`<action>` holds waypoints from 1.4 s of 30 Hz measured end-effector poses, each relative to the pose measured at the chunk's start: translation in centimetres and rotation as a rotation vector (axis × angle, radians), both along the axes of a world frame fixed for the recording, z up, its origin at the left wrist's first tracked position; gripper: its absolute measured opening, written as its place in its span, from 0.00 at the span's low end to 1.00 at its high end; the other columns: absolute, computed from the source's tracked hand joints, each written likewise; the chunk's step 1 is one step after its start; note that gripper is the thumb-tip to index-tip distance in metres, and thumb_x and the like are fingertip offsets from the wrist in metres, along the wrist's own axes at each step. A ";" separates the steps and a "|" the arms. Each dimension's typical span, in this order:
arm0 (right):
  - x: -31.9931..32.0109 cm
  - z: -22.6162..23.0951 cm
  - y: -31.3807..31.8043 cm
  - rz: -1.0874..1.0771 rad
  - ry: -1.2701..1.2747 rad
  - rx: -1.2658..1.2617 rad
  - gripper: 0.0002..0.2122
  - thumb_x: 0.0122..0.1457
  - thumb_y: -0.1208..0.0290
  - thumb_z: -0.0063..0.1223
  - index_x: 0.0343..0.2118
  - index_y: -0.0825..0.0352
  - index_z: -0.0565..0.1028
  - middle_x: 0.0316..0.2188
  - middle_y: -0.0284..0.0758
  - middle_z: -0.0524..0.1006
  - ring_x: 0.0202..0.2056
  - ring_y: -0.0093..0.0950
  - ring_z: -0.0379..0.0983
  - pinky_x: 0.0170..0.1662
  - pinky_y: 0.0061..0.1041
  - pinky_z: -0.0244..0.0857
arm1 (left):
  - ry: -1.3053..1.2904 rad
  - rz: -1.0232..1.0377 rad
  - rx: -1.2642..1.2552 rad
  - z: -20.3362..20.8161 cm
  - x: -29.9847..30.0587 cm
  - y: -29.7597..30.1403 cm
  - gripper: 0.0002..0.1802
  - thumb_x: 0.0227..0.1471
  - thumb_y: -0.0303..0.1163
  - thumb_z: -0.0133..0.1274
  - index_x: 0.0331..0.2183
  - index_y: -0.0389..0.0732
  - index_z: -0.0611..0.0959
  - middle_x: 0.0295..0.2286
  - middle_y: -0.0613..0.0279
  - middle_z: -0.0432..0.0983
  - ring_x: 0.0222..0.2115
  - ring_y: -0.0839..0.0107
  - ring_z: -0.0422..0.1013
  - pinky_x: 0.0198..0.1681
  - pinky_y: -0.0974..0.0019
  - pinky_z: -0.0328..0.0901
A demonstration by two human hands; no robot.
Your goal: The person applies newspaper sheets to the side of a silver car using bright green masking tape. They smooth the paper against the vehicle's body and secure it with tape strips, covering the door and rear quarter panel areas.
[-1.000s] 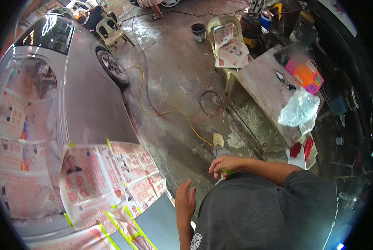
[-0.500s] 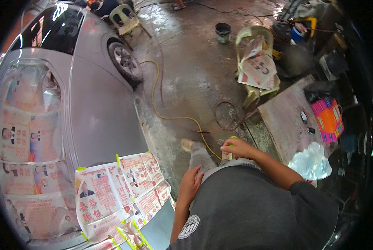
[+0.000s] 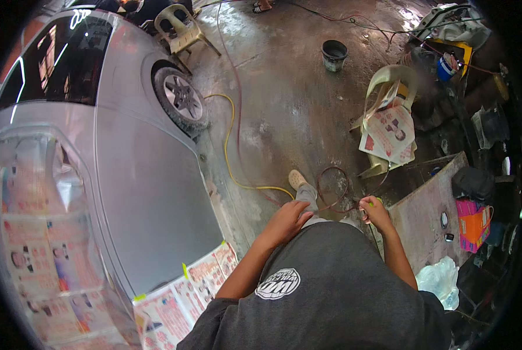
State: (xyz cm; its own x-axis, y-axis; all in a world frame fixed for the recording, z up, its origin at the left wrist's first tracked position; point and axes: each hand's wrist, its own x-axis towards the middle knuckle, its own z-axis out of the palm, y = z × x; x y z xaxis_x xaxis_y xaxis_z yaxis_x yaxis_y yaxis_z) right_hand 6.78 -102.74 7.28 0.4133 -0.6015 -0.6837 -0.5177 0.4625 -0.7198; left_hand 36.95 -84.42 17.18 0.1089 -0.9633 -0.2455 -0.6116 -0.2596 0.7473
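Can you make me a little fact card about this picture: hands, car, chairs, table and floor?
Left hand: near the trouser leg, nothing seen in it
Right hand: holds a small yellow-green thing, mostly hidden
Car: grey, with printed sheets and yellow tape
Chairs: two pale ones, one holding papers
Table: plastic bag, pink-and-orange bag
Floor: yellow hose, dark bucket

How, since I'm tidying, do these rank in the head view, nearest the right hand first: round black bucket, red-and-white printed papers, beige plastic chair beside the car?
1. Red-and-white printed papers, ahead.
2. Round black bucket, farther ahead, slightly left.
3. Beige plastic chair, far left, ahead.
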 end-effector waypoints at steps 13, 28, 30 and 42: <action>-3.0 -15.9 -3.9 -0.615 0.123 0.155 0.14 0.65 0.60 0.56 0.48 0.62 0.73 0.35 0.36 0.77 0.20 0.26 0.72 0.20 0.28 0.68 | -0.065 -0.165 -0.001 2.9 15.5 -19.3 0.22 0.64 0.40 0.55 0.53 0.37 0.79 0.48 0.44 0.77 0.49 0.46 0.73 0.53 0.53 0.67; -1.9 -21.0 -15.8 -1.070 0.128 0.272 0.17 0.66 0.59 0.55 0.53 0.59 0.72 0.39 0.31 0.78 0.24 0.24 0.76 0.26 0.27 0.72 | -0.115 -0.736 0.172 -4.4 5.7 -39.6 0.26 0.63 0.40 0.57 0.56 0.35 0.75 0.51 0.42 0.74 0.50 0.43 0.72 0.53 0.50 0.68; -3.0 -23.6 -19.9 -1.134 0.141 0.272 0.17 0.65 0.60 0.56 0.54 0.59 0.72 0.39 0.31 0.78 0.25 0.24 0.77 0.26 0.27 0.72 | -0.061 -0.687 0.257 -6.9 3.4 -43.3 0.28 0.62 0.39 0.58 0.57 0.35 0.73 0.52 0.41 0.72 0.50 0.43 0.72 0.53 0.49 0.68; -12.9 -35.5 -38.0 -0.817 0.749 -0.274 0.17 0.58 0.74 0.54 0.52 0.61 0.75 0.43 0.51 0.79 0.46 0.51 0.76 0.47 0.48 0.71 | 0.031 -0.529 -0.011 -26.9 -8.0 -64.0 0.34 0.60 0.23 0.47 0.66 0.28 0.60 0.56 0.31 0.67 0.57 0.39 0.66 0.62 0.52 0.61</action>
State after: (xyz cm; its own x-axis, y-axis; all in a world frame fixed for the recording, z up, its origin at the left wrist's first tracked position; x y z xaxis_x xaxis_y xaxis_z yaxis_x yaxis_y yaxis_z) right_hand -6.08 -140.76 -28.21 -0.6266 -0.6700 -0.3981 -0.4759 0.7334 -0.4854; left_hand 28.96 -148.40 -9.70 -0.4001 -0.8870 -0.2305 -0.6346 0.0867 0.7680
